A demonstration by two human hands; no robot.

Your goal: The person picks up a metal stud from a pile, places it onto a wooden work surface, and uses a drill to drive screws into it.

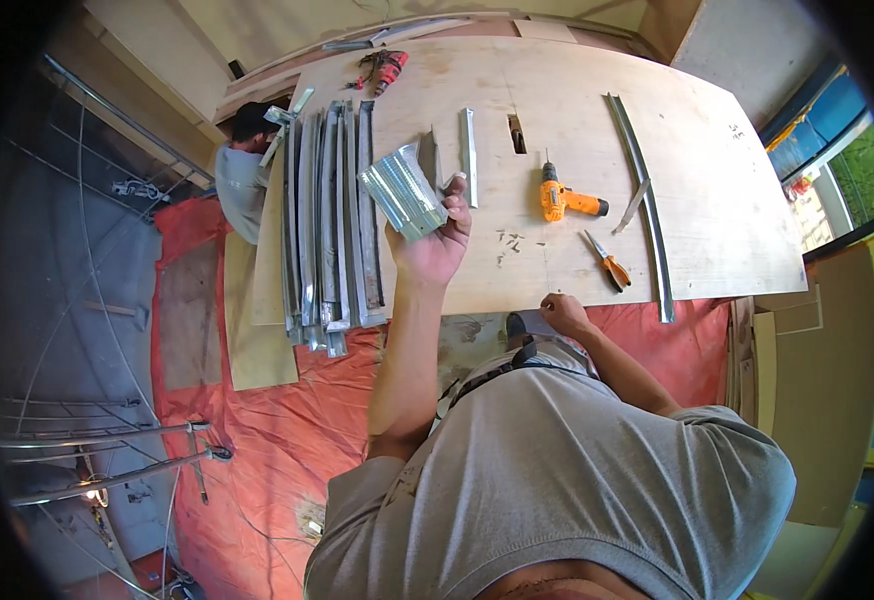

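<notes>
My left hand point(439, 238) is raised over the plywood tabletop point(517, 270), its fingers closed round several short galvanized metal brackets point(404, 194). Close to its left lies a row of long metal channels point(335, 220) side by side. A shorter metal strip point(469, 155) lies just beyond the hand. My right hand point(563, 313) is curled at the table's near edge, and whatever its fingers may hold is hidden. Nearest to it are orange-handled pliers point(612, 268) and a scatter of small screws point(512, 245). An orange cordless drill point(562, 200) lies farther back.
A long metal channel point(647, 215) lies at the right, with a short strip point(631, 207) against it. A red drill point(389, 72) rests at the far edge, and the board has a rectangular cutout point(517, 135). Another person point(241, 170) crouches at the left. Red sheeting point(277, 450) covers the floor.
</notes>
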